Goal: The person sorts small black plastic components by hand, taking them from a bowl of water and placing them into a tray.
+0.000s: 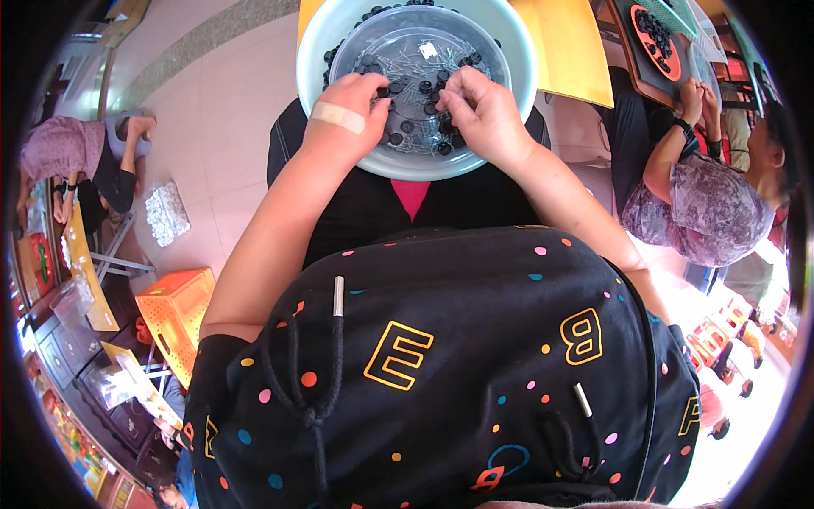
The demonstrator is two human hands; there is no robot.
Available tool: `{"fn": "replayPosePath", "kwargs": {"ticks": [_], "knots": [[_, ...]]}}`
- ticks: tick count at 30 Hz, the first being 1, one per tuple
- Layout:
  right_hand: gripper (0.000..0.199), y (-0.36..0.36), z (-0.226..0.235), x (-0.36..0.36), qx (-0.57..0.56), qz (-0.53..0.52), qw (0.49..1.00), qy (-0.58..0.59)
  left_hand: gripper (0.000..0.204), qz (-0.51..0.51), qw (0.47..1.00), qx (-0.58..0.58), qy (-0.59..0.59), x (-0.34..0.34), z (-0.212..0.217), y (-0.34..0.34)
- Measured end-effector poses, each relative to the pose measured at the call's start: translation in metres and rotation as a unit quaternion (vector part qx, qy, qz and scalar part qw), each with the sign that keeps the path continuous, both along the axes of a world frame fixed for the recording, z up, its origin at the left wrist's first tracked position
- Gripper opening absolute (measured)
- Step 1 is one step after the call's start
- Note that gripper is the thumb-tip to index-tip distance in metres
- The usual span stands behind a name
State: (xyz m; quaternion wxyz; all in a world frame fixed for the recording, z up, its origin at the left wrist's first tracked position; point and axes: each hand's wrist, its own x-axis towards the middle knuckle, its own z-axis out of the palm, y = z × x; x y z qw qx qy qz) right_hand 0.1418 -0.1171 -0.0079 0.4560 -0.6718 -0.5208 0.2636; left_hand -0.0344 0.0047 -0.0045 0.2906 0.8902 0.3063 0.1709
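A clear round tub (335,69) sits inside a pale mint basin (527,51) at my lap. In the tub lie many thin metal pins (405,64) and small black round caps (443,148), along with one small white piece (428,51). My left hand (349,112), with a plaster on its back, is over the tub's left side. Its thumb and fingers are closed around a small black cap (381,92). My right hand (485,112) pinches over the tub's right side; what its fingertips hold is too hidden to make out.
More black caps fill the gap between tub and basin. A yellow table (572,51) stands behind at the right. An orange crate (176,310) and a bag of white pieces (167,212) are on the left. A co-worker (704,199) sits at right beside a red tray (655,42).
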Motion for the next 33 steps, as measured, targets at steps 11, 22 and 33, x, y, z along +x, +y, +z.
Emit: {"fn": "replayPosePath", "kwargs": {"ticks": [11,22,33], "knots": [[0.007,0.005,0.006,0.030,-0.029,-0.080,0.973,0.216,0.019,-0.012,0.994,0.092,0.061,0.034,-0.020,0.012],[0.010,0.004,0.005,0.034,-0.069,-0.062,0.967,0.239,0.011,-0.049,0.994,0.100,-0.020,0.032,-0.025,0.012],[0.007,-0.003,0.017,0.004,-0.019,-0.021,0.995,0.099,0.027,0.069,0.745,-0.624,-0.226,0.029,0.006,-0.019]]}}
